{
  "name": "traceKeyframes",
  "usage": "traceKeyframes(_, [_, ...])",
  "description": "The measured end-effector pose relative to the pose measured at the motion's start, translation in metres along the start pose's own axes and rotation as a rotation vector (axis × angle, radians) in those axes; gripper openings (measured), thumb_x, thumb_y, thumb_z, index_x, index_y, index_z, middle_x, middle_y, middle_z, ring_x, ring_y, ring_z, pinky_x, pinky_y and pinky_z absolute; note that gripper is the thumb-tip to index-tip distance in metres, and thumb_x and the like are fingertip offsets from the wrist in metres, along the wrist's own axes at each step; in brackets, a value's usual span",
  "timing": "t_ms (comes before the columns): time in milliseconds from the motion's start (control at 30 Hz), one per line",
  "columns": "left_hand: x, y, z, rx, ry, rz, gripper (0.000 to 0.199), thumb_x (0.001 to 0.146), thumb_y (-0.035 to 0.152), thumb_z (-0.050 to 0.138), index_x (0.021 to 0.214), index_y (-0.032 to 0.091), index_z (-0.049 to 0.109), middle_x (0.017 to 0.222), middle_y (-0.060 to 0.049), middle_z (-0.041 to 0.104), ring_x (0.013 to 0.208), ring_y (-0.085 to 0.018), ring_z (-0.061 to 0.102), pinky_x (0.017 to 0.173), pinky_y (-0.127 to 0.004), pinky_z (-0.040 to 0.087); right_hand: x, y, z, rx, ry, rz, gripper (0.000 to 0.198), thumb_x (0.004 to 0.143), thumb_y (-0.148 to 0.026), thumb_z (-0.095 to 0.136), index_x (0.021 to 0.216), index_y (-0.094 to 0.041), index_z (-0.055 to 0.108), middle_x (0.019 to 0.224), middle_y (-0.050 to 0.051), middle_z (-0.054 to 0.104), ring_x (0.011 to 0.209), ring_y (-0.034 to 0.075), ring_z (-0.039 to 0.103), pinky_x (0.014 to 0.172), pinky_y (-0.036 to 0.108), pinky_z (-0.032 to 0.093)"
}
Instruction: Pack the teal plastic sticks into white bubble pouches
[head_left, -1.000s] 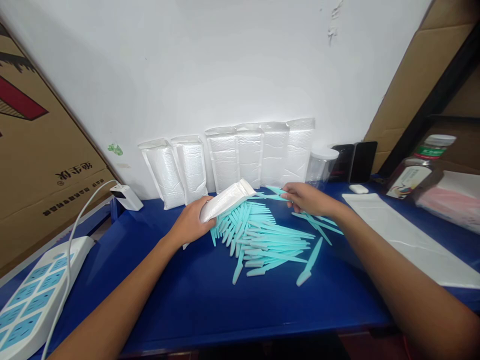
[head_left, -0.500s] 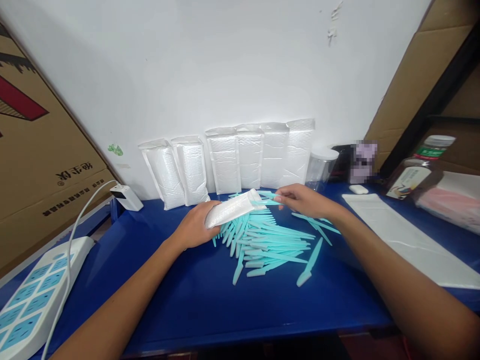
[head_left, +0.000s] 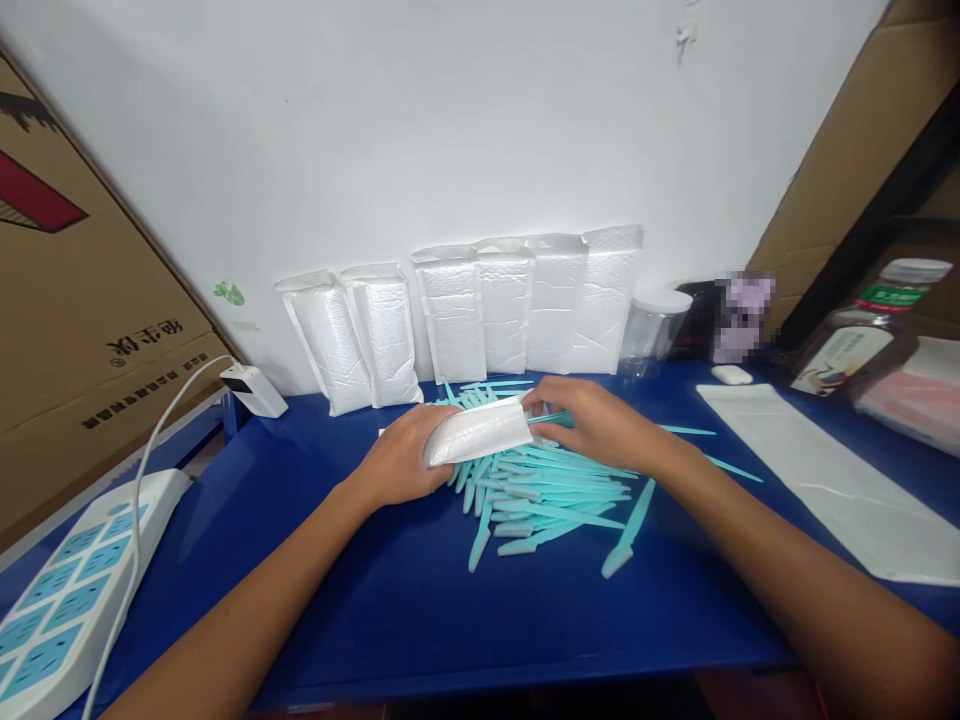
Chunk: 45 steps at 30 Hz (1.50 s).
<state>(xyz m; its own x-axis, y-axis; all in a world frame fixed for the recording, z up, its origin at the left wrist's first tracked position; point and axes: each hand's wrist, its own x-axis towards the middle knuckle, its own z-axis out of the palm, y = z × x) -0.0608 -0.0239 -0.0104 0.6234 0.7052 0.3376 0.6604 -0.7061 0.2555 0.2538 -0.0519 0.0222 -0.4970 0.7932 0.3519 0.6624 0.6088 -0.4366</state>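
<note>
Against a white wall [head_left: 465, 130], six padded pouches [head_left: 452, 315] stood in a row along a blue counter [head_left: 390, 620], where the left hand [head_left: 409, 455] was curled around another silvery pouch [head_left: 480, 430] above a heap of turquoise tools [head_left: 559, 490]. The right hand [head_left: 589, 420], fingers pinched on a similar tool [head_left: 553, 418], met that pouch's opposite end.

The right hand [head_left: 589, 422] (earlier apart from it) has reached the white pouch's [head_left: 480, 430] end.

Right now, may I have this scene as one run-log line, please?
left hand: grips white pouch; right hand: holds turquoise stick at pouch's end; beneath: turquoise pile; behind: upright pouches by wall
</note>
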Motion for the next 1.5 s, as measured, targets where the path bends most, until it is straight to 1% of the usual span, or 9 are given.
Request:
traceKeyframes(200, [0.001, 0.0, 0.003, -0.056, 0.023, -0.024, 0.066, 0.077, 0.024, 0.068, 0.142, 0.025, 0.053, 0.136, -0.009, 0.066, 0.121, -0.03, 0.064, 0.103, -0.045, 0.052, 0.0, -0.019, -0.004, 0.243, 0.189, -0.048, 0.02, 0.09, -0.024, 0.067, 0.109, -0.023, 0.071, 0.109, 0.007, 0.074, 0.096, 0.024, 0.068, 0.086, 0.038, 0.054])
traceKeyframes(400, [0.001, -0.002, 0.004, -0.11, 0.136, -0.096, 0.062, 0.078, 0.028, 0.07, 0.137, 0.024, 0.055, 0.133, -0.008, 0.067, 0.12, -0.031, 0.065, 0.103, -0.045, 0.052, -0.003, -0.028, -0.021, 0.472, 0.42, 0.063, 0.022, 0.095, -0.037, 0.064, 0.108, -0.023, 0.075, 0.116, 0.009, 0.076, 0.108, 0.03, 0.07, 0.094, 0.044, 0.056])
traceKeyframes(600, [0.005, -0.006, -0.008, -0.199, 0.555, -0.332, 0.045, 0.088, 0.046, 0.064, 0.124, 0.022, 0.053, 0.112, -0.004, 0.065, 0.101, -0.025, 0.065, 0.089, -0.038, 0.056, 0.001, -0.011, -0.02, 0.219, 0.782, 0.194, 0.026, 0.099, -0.043, 0.056, 0.103, -0.024, 0.073, 0.109, 0.011, 0.076, 0.104, 0.029, 0.069, 0.09, 0.042, 0.055])
traceKeyframes(733, [0.006, -0.019, -0.018, -0.187, 0.803, -0.427, 0.039, 0.09, 0.047, 0.063, 0.116, 0.022, 0.048, 0.105, -0.003, 0.059, 0.095, -0.023, 0.061, 0.086, -0.038, 0.055, 0.004, 0.012, -0.016, 0.046, 0.452, 0.211, 0.026, 0.096, -0.043, 0.059, 0.091, -0.021, 0.072, 0.093, 0.009, 0.076, 0.084, 0.025, 0.067, 0.078, 0.037, 0.051])
traceKeyframes(867, [0.005, -0.027, -0.019, -0.211, 0.784, -0.427, 0.046, 0.087, 0.049, 0.068, 0.119, 0.024, 0.046, 0.109, -0.004, 0.059, 0.101, -0.025, 0.062, 0.091, -0.04, 0.055, -0.002, 0.026, -0.015, -0.018, -0.174, 0.238, 0.038, 0.086, -0.058, 0.07, 0.088, -0.02, 0.072, 0.089, 0.008, 0.074, 0.077, 0.023, 0.065, 0.068, 0.034, 0.046])
traceKeyframes(967, [0.006, -0.029, -0.016, -0.224, 0.743, -0.403, 0.05, 0.086, 0.051, 0.069, 0.121, 0.023, 0.045, 0.113, -0.005, 0.06, 0.105, -0.025, 0.063, 0.094, -0.041, 0.055, -0.008, 0.03, -0.016, 0.008, -0.41, 0.33, 0.059, 0.072, -0.071, 0.079, 0.099, -0.019, 0.073, 0.1, 0.01, 0.074, 0.085, 0.025, 0.067, 0.067, 0.033, 0.047])
traceKeyframes(1167, [0.006, -0.03, -0.002, -0.305, 0.494, -0.381, 0.069, 0.083, 0.052, 0.072, 0.138, 0.023, 0.041, 0.123, -0.008, 0.064, 0.111, -0.027, 0.066, 0.096, -0.042, 0.054, -0.009, 0.027, -0.02, 0.089, -0.578, 0.364, 0.051, 0.073, -0.068, 0.077, 0.091, -0.021, 0.069, 0.092, 0.007, 0.07, 0.08, 0.023, 0.063, 0.064, 0.033, 0.045])
traceKeyframes(1333, [0.004, -0.026, -0.004, -0.163, 0.231, -0.3, 0.065, 0.081, 0.044, 0.071, 0.138, 0.023, 0.048, 0.129, -0.008, 0.065, 0.115, -0.03, 0.064, 0.101, -0.044, 0.051, -0.007, 0.024, -0.02, 0.157, -0.547, 0.336, 0.04, 0.08, -0.06, 0.073, 0.086, -0.021, 0.064, 0.089, 0.006, 0.068, 0.078, 0.021, 0.059, 0.066, 0.033, 0.044])
traceKeyframes(1500, [0.004, -0.028, -0.015, -0.112, 0.163, -0.248, 0.062, 0.08, 0.039, 0.069, 0.137, 0.023, 0.051, 0.129, -0.007, 0.066, 0.115, -0.03, 0.066, 0.1, -0.043, 0.052, -0.007, 0.029, -0.019, 0.194, -0.575, 0.288, 0.036, 0.083, -0.055, 0.072, 0.085, -0.019, 0.065, 0.085, 0.004, 0.066, 0.077, 0.019, 0.057, 0.069, 0.033, 0.043])
